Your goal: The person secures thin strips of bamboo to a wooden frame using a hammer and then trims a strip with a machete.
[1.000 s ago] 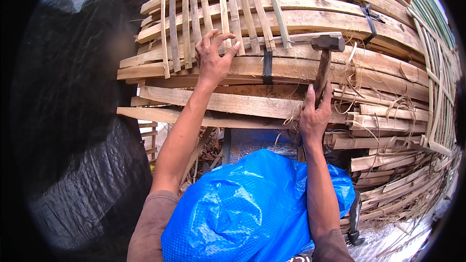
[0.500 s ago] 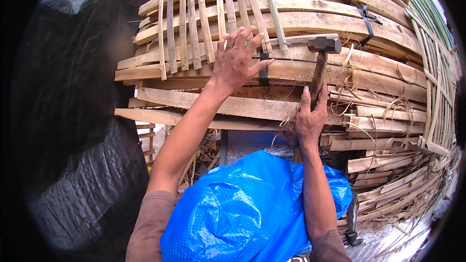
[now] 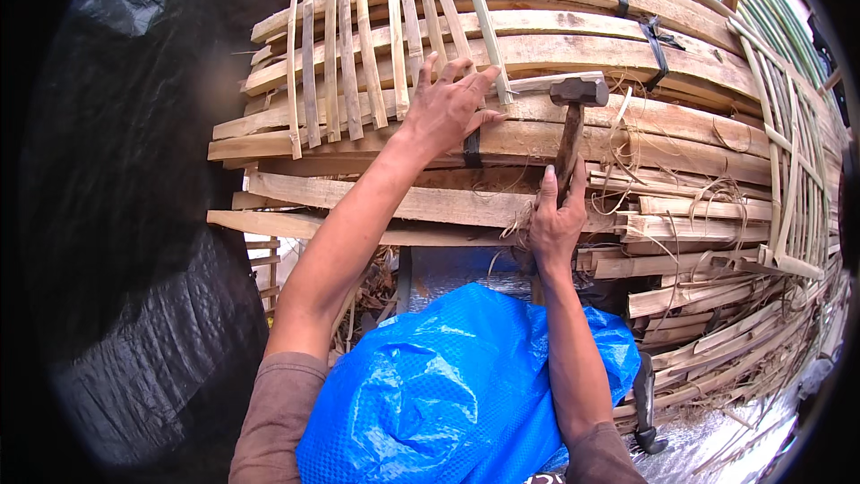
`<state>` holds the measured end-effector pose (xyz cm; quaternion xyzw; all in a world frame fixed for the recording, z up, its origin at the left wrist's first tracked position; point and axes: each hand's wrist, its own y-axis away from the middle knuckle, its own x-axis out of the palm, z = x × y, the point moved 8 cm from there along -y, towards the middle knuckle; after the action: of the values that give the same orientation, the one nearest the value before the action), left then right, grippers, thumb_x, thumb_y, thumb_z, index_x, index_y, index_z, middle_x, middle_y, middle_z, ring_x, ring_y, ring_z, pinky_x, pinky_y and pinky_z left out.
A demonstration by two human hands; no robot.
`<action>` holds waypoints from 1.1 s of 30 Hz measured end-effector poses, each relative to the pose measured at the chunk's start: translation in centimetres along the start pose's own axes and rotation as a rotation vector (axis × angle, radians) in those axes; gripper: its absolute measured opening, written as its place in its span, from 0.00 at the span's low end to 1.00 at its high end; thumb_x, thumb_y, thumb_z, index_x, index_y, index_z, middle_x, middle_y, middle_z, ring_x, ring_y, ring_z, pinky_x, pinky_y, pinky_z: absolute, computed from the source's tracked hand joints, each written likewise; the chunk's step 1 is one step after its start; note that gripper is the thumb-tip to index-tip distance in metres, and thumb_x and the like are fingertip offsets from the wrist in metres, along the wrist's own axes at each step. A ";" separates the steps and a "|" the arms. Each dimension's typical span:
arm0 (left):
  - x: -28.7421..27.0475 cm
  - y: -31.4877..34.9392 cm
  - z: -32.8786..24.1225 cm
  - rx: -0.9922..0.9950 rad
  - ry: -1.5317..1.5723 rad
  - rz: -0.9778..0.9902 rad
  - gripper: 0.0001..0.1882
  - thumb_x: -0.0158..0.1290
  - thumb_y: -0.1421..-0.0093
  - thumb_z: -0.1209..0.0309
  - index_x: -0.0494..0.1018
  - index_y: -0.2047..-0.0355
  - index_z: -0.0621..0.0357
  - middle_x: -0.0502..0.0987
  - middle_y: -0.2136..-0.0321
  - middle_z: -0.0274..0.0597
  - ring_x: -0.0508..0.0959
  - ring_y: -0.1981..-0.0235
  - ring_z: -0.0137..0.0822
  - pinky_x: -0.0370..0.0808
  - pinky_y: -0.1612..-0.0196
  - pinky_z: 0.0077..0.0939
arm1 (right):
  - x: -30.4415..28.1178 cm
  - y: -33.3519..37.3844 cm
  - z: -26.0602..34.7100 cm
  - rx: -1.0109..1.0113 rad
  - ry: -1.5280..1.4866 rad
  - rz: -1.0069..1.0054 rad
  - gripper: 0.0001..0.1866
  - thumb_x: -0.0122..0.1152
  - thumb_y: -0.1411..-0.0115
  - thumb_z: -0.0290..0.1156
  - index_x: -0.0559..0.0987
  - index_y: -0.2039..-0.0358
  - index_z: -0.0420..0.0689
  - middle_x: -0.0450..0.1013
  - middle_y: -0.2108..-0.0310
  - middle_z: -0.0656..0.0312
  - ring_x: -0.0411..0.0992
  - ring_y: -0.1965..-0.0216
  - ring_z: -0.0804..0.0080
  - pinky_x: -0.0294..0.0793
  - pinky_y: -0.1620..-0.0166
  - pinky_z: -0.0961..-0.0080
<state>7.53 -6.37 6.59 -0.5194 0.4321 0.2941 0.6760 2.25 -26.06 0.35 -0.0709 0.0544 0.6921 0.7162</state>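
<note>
My left hand lies over the lower ends of several thin bamboo slats, its fingers apart and slightly bent. Its fingertips are close to the rightmost slat; whether they press on it I cannot tell. The slats lie side by side across long stacked wooden planks. In my right hand is a hammer, held upright by its wooden handle with the dark metal head at the top. The lower part of the handle is hidden by the hand.
A blue plastic sheet covers the area between my forearms. Black sheeting hangs at the left. Split bamboo strips are stacked at the right, beside a bamboo lattice. A dark-handled tool lies lower right. Black bands tie the planks.
The view has shifted slightly. My left hand has moved a little to the right over the slats, and its fingers are lower and more bent. The right hand still holds the hammer upright.
</note>
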 end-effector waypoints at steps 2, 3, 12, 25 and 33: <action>-0.5 0.0 0.1 0.048 -0.027 -0.006 0.31 0.57 0.43 0.48 0.67 0.43 0.48 0.80 0.55 0.36 0.70 0.44 0.40 0.53 0.36 0.54 | 0.0 -0.1 -0.3 0.024 -0.021 0.012 0.28 0.52 0.31 0.38 0.61 0.36 0.39 0.77 0.67 0.49 0.72 0.73 0.73 0.73 0.67 0.71; -0.5 0.1 0.3 0.035 -0.009 0.027 0.31 0.59 0.44 0.50 0.67 0.43 0.47 0.79 0.55 0.35 0.70 0.44 0.39 0.53 0.36 0.54 | 0.1 -0.1 -0.6 0.036 -0.032 0.018 0.28 0.52 0.31 0.38 0.61 0.36 0.39 0.77 0.67 0.50 0.72 0.74 0.74 0.73 0.68 0.71; -1.2 2.5 -0.2 0.079 -0.004 0.060 0.31 0.65 0.49 0.60 0.67 0.46 0.47 0.76 0.60 0.34 0.70 0.47 0.37 0.54 0.37 0.52 | 0.0 0.3 -1.3 0.021 -0.387 0.073 0.26 0.53 0.31 0.37 0.63 0.37 0.42 0.68 0.77 0.67 0.64 0.80 0.86 0.65 0.79 0.85; -4.0 7.9 -3.2 -0.077 0.017 0.043 0.33 0.62 0.47 0.53 0.66 0.42 0.45 0.69 0.46 0.37 0.63 0.40 0.42 0.54 0.35 0.49 | -9.0 4.4 5.5 0.179 -0.346 0.215 0.31 0.56 0.37 0.25 0.55 0.35 0.45 0.64 0.81 0.68 0.60 0.88 0.84 0.61 0.87 0.83; -4.3 19.2 -11.0 -0.259 0.324 0.057 0.24 0.61 0.48 0.63 0.74 0.49 0.47 0.68 0.46 0.40 0.64 0.41 0.44 0.59 0.39 0.45 | -18.1 15.1 5.9 0.289 -0.333 0.273 0.37 0.58 0.40 0.21 0.53 0.33 0.44 0.64 0.79 0.68 0.60 0.87 0.84 0.62 0.86 0.83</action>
<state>-13.70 -11.13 0.88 -0.6299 0.5083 0.2789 0.5168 -13.58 -42.32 8.93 0.1552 0.0429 0.7697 0.6177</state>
